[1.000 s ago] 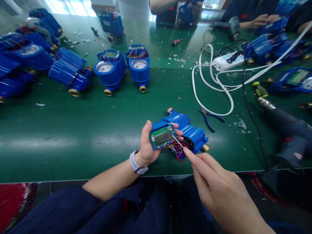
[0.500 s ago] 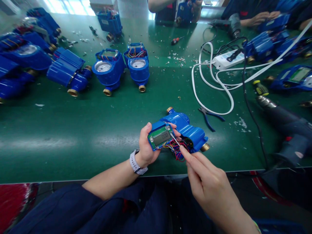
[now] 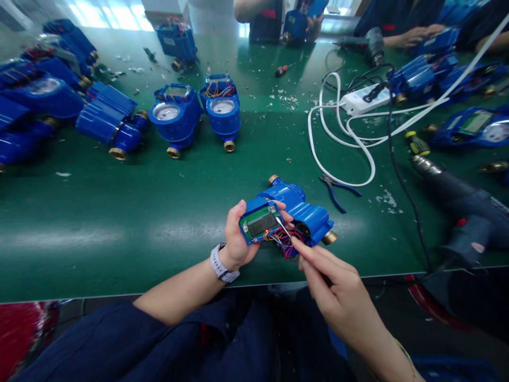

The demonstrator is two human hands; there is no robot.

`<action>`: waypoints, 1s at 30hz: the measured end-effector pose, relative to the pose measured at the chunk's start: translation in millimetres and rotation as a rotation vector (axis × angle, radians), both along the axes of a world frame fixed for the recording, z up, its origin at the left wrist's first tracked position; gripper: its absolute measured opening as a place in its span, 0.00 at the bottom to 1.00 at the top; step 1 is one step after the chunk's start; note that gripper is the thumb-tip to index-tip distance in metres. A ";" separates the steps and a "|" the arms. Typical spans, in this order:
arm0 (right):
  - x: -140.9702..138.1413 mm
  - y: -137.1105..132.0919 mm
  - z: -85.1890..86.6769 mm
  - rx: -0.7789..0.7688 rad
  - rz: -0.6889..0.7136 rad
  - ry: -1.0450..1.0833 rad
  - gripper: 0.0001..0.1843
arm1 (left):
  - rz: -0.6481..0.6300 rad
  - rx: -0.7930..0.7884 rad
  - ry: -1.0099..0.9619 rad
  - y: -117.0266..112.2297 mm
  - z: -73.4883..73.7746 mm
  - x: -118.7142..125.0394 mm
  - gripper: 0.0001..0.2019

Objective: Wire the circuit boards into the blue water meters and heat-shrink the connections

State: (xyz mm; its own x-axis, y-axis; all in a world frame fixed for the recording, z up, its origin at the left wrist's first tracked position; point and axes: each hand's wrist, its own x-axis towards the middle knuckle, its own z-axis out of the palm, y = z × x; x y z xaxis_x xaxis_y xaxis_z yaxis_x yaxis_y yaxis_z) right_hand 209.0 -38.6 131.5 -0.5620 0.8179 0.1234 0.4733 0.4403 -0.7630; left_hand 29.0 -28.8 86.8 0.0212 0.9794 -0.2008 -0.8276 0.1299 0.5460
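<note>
My left hand (image 3: 238, 236) is closed around a blue display module (image 3: 260, 222) with a green circuit board and a grey LCD. A small red light glows at the board's lower edge. Colored wires (image 3: 285, 240) run from the module toward the open compartment of a blue water meter (image 3: 296, 204), which lies on its side behind it. My right hand (image 3: 334, 278) pinches a thin metal tool (image 3: 284, 228), its flat tip at the board's right edge beside the LCD. The tool's handle is hidden in my fingers, so its kind is unclear.
Diagonal pliers (image 3: 338, 192) lie right of the meter. Beyond them are a white power strip (image 3: 366, 100) with looped cable, a yellow-black screwdriver (image 3: 417, 143) and a power drill (image 3: 457, 196). Several blue meters (image 3: 220, 109) stand at left. Co-workers' hands (image 3: 421, 36) hold meters across the green table (image 3: 119, 212).
The LCD's digits have changed and the red light on the board has come on. The tool's tip stays by the board's right edge. The view has shifted slightly.
</note>
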 end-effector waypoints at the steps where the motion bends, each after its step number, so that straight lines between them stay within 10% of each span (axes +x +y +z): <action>1: 0.7 -0.3 -1.0 -0.017 -0.006 0.005 0.19 | -0.003 -0.002 0.000 0.1 0.3 0.1 0.28; 8: 4.8 1.0 -2.6 -0.016 0.020 -0.005 0.20 | -0.076 -0.055 -0.047 2.6 0.7 -1.3 0.32; 20: -2.3 -4.0 19.7 0.466 0.074 -0.489 0.22 | 0.023 0.040 0.046 -2.1 -1.7 4.5 0.30; 30: -1.6 -0.5 -8.9 0.277 0.070 -0.161 0.21 | 0.039 0.046 0.024 -2.4 -3.0 4.8 0.28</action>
State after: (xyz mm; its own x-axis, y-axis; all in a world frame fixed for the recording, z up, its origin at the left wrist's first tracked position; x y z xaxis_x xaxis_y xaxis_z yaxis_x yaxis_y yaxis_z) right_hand 207.4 -39.1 122.6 -0.6458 0.7246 0.2408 0.5395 0.6562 -0.5277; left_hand 33.8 -31.2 83.8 -0.0218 0.9876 -0.1558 -0.8183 0.0719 0.5703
